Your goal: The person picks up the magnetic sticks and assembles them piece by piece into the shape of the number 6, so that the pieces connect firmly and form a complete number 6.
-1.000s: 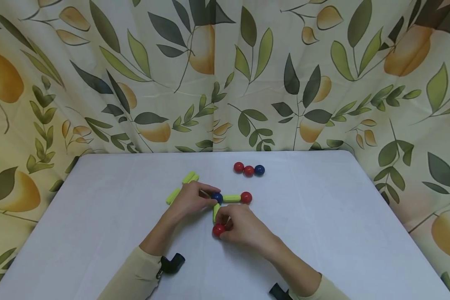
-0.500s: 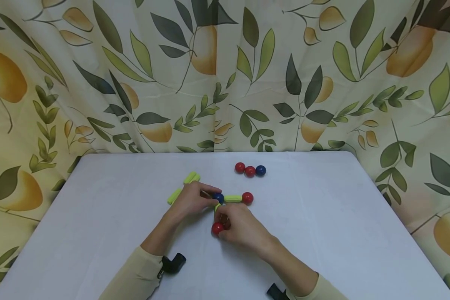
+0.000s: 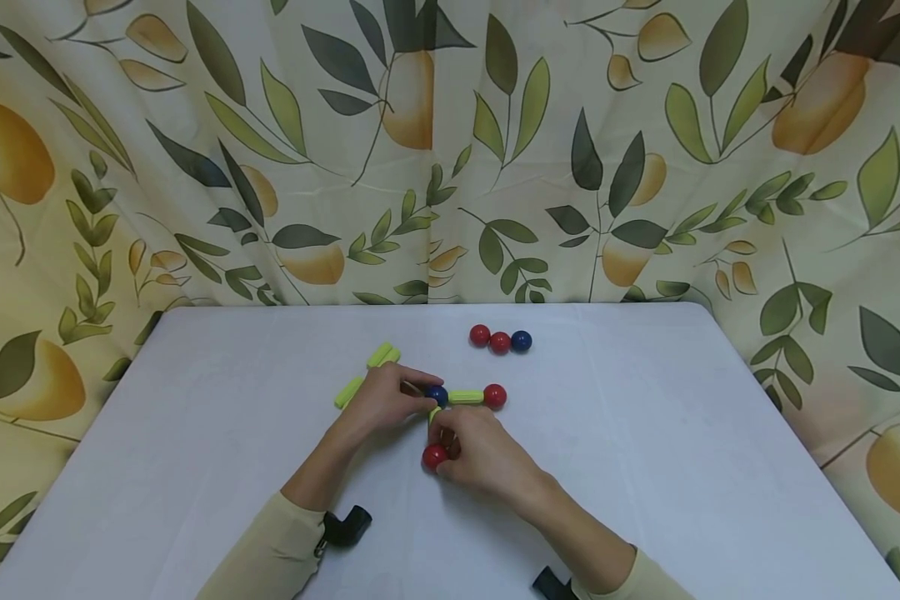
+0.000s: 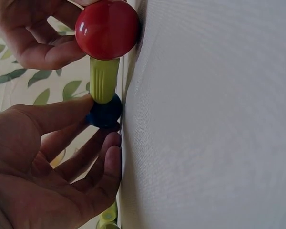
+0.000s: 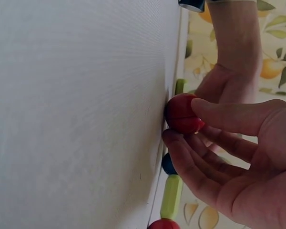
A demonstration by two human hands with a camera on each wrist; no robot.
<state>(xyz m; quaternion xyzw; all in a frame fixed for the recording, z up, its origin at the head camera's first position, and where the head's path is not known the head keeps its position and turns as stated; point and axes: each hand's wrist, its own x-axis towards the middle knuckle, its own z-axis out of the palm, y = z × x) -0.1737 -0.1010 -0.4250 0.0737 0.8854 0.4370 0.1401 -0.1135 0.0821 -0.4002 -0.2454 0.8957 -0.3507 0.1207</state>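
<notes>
A blue ball (image 3: 437, 395) joins two yellow-green ribbed rods at a corner. My left hand (image 3: 384, 402) pinches this ball between thumb and fingers, as the left wrist view also shows. One rod (image 3: 466, 397) runs right to a red ball (image 3: 495, 396). The other rod (image 4: 104, 80) comes toward me and meets a nearer red ball (image 3: 434, 457); in the head view my right hand covers most of it. My right hand (image 3: 487, 450) grips that nearer red ball, its thumb and fingers on either side in the right wrist view.
Farther back on the white table (image 3: 645, 417) lie two loose red balls (image 3: 499, 342) and a blue ball (image 3: 521, 342) in a row. Several loose yellow-green rods (image 3: 382, 356) lie behind and left of my left hand. A patterned curtain (image 3: 450, 167) hangs beyond the table.
The nearer red ball and my right hand have shifted very slightly left and toward the corner ball since a second ago. My left hand keeps its hold.
</notes>
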